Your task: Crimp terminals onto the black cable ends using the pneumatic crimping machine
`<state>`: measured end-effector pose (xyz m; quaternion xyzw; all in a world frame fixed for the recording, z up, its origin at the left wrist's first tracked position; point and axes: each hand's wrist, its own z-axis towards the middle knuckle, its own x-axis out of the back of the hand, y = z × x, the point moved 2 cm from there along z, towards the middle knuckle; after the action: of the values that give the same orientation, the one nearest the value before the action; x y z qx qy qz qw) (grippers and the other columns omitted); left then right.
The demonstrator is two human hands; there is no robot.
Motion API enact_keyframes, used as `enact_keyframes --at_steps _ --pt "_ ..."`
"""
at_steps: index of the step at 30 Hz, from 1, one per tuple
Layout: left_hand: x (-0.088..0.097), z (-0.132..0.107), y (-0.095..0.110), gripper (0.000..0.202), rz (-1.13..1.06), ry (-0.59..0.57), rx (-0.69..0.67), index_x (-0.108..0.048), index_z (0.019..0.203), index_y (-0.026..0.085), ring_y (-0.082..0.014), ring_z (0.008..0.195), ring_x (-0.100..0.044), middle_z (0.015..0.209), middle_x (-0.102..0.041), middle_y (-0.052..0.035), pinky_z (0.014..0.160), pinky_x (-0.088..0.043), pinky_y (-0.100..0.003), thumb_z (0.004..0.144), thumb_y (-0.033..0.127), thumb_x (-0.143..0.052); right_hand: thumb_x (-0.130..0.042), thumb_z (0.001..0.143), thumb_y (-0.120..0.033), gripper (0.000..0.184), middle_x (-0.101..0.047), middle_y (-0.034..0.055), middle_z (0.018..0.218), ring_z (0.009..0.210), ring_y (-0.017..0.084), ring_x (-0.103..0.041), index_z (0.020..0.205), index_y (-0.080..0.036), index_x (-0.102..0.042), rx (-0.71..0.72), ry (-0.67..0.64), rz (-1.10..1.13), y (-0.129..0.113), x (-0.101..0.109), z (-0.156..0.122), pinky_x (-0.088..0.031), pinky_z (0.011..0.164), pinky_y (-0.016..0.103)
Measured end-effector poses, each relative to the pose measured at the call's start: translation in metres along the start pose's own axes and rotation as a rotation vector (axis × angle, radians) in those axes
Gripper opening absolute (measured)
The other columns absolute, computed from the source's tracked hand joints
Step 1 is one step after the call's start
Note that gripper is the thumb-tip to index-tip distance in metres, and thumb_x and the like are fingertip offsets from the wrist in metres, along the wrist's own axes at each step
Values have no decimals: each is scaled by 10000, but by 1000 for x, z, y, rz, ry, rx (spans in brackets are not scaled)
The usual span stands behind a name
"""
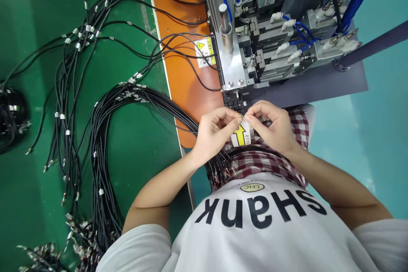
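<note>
Head view: shows both hands meeting above the lap, just near of the machine (231,72), with forearms angling inward from left and right. Presents the left hand (218,131) bent in at the wrist, thumb and forefinger drawn to a narrow pinch, other fingers curled. Nearly mirrors that pose in the right hand (272,127), thumb and forefinger likewise narrow. Holds between both sets of fingertips, almost touching, a tiny piece (243,117), thin and mostly covered; cannot tell more at such a size. Shows just near of the fingertips a white label (241,136) with a yellow arrow. Passes beneath the left hand and forearm a thick black cable bundle (178,112), curving from the green tabletop (153,148) at left across the orange board (178,76), ending on the lap in splayed, coloured wire ends (226,173).
</note>
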<state>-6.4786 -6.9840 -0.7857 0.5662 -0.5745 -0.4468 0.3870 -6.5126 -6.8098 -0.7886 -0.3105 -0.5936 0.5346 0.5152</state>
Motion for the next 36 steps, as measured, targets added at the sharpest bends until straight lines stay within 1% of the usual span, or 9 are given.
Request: enact_keyframes --at_steps 3,7,13,18,25,28,30,34,36 --pt "-1 1 0 241 -5 3 -6 -713 913 147 -60 518 -541 701 -667 -4 461 -450 -175 822 356 -794 -647 906 -207 93 -620 4 785 704 142 -559 813 -208 -652 -38 -18 39 2 -2 -1 -465 680 307" --pt "-2 3 1 244 -2 1 0 -701 871 143 -79 551 -567 680 -656 -8 481 -461 -184 808 356 -800 -662 907 -238 90 -637 9 805 720 145 -572 822 -208 -666 -54 -8 56 4 -2 -2 -465 678 304" --pt "-1 3 0 273 -49 8 66 -672 865 149 -60 471 -503 637 -604 14 391 -382 -168 810 390 -787 -654 932 -296 117 -682 22 835 729 151 -608 905 -205 -722 -143 -54 140 9 2 -5 -438 622 294" --pt "-1 2 1 285 -25 -1 77 -666 878 146 -60 482 -505 641 -593 21 401 -401 -160 811 396 -785 -664 924 -305 130 -715 37 922 786 164 -647 933 -206 -748 -127 -70 127 6 4 -4 -465 664 302" --pt "1 2 0 285 -22 -21 69 -669 887 141 -59 493 -507 653 -599 15 413 -400 -157 827 399 -775 -726 866 -275 80 -726 24 857 751 162 -630 835 -205 -748 -128 -45 45 1 4 0 -431 639 303" --pt "0 2 -1 252 -25 -43 36 -668 900 144 -59 500 -502 663 -607 12 414 -390 -157 848 372 -761 -707 871 -239 88 -693 13 814 715 142 -596 797 -193 -710 -110 -43 40 1 3 2 -414 634 295" --pt "-1 1 -1 213 -26 -49 -25 -671 918 146 -63 533 -526 679 -618 8 456 -427 -160 873 342 -740 -684 886 -225 92 -664 4 790 699 128 -576 802 -186 -682 -118 -51 72 2 1 3 -403 635 288" --pt "-5 -3 -2 157 27 15 -240 -690 953 154 -87 667 -619 802 -673 -27 623 -534 -200 890 293 -724 -663 915 -274 123 -613 -16 721 643 110 -539 837 -181 -642 -269 -136 302 8 -4 -3 -401 610 269" --pt "-5 -3 -3 152 11 -28 -245 -684 953 156 -90 662 -622 810 -674 -31 609 -530 -203 895 291 -720 -662 920 -300 146 -594 -23 705 627 106 -523 842 -180 -630 -338 -174 398 10 -4 -10 -408 603 262"
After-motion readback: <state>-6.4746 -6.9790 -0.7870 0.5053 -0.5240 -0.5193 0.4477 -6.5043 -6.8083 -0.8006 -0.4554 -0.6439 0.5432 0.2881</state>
